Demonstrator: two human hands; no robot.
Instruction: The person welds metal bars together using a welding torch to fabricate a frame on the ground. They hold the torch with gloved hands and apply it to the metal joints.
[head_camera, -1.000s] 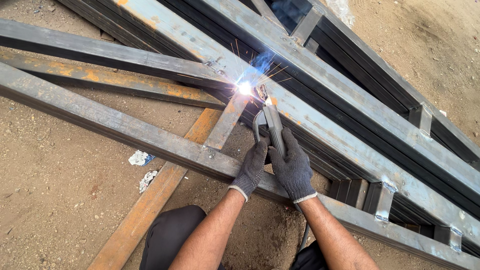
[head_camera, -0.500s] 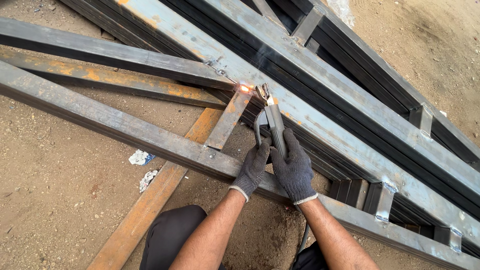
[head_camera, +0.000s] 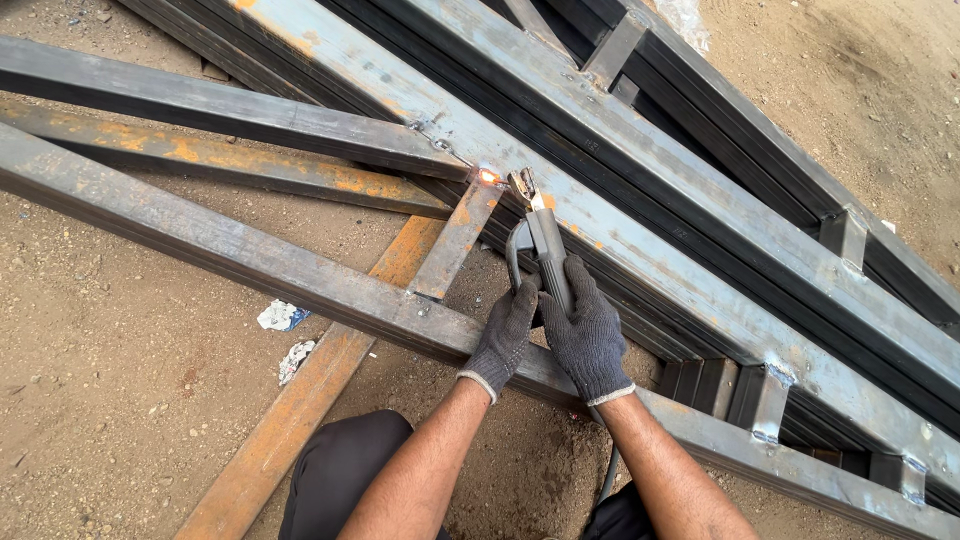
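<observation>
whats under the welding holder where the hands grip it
Under the welding holder lie a long steel beam and sandy ground. The left hand and right hand cover its handle, so the beam directly beneath is hidden.

The grip of the electrode holder (head_camera: 543, 255) is covered by the right hand (head_camera: 588, 340) and the left hand (head_camera: 505, 335), so its lower end cannot be seen. The cable (head_camera: 606, 478) is cut off by the bottom edge. The steel beams (head_camera: 250, 265) are cropped at every edge. The 2 scraps (head_camera: 283, 316) on the ground are too small to be identified.
</observation>
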